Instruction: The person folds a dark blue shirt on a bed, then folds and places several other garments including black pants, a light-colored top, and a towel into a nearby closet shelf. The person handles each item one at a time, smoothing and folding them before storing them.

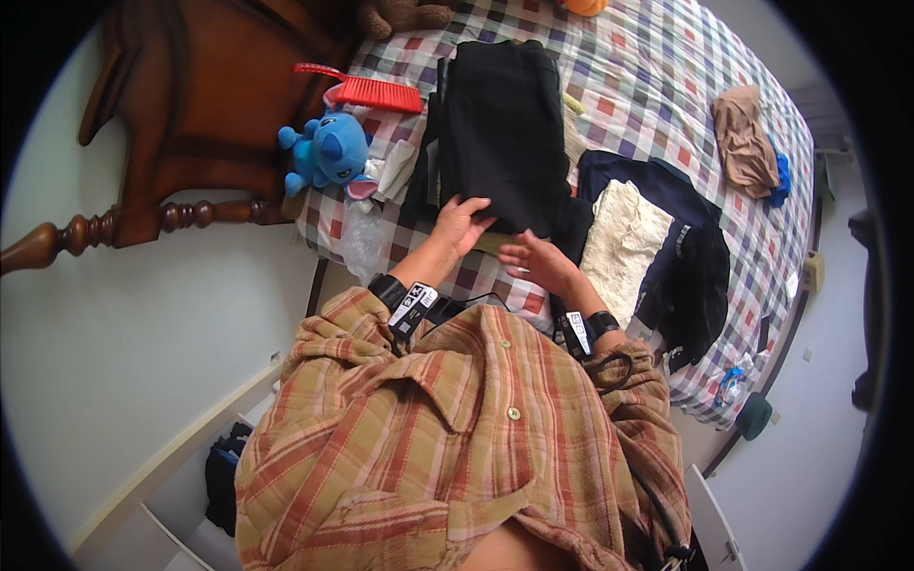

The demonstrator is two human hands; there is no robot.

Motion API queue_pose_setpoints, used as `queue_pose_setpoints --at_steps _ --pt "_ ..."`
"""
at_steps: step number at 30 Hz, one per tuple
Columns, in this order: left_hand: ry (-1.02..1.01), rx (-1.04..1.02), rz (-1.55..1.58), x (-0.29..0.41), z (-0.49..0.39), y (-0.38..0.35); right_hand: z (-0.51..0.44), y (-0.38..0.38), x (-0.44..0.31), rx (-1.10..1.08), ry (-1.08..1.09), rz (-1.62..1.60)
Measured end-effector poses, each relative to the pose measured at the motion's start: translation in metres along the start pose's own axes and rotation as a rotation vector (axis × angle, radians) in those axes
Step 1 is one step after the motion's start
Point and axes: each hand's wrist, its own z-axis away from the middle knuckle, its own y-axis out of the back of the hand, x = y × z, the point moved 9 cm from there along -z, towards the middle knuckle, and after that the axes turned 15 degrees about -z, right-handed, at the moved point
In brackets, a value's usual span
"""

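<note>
Folded black garments (pixel 503 128) lie in a pile on the bed in front of me. At the pile's near edge, my left hand (pixel 463 225) touches the black cloth with its thumb and fingers apart. My right hand (pixel 532 260) is just below and to the right of that edge, fingers spread, holding nothing. Right of it lies a folded cream textured garment (pixel 621 239), on top of a dark navy garment (pixel 664 185). A black garment (pixel 692 296) is bunched beside the cream one.
A blue plush toy (pixel 328 150), a red bed brush (pixel 378 93) and a clear plastic bag (pixel 360 239) lie left of the pile. A carved wooden headboard (pixel 221 107) stands at the left. A tan garment (pixel 744 143) lies on the checked bedspread (pixel 643 93) at far right.
</note>
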Motion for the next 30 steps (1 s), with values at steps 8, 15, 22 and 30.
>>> queue_pose_setpoints --at_steps 8,15,22,30 --pt "0.162 -0.413 -0.223 0.003 0.04 -0.078 0.001 -0.029 -0.134 0.033 0.705 -0.569" --pt "0.345 -0.029 -0.268 -0.059 0.018 0.051 0.092 -0.086 -0.277 -0.382 0.855 -0.388" --pt "0.393 0.199 -0.208 -0.069 -0.006 0.156 0.186 -0.002 -0.224 -0.293 0.971 -0.312" --pt "0.209 0.329 -0.454 -0.049 -0.025 0.148 0.175 0.284 0.007 0.74 0.839 -0.58"
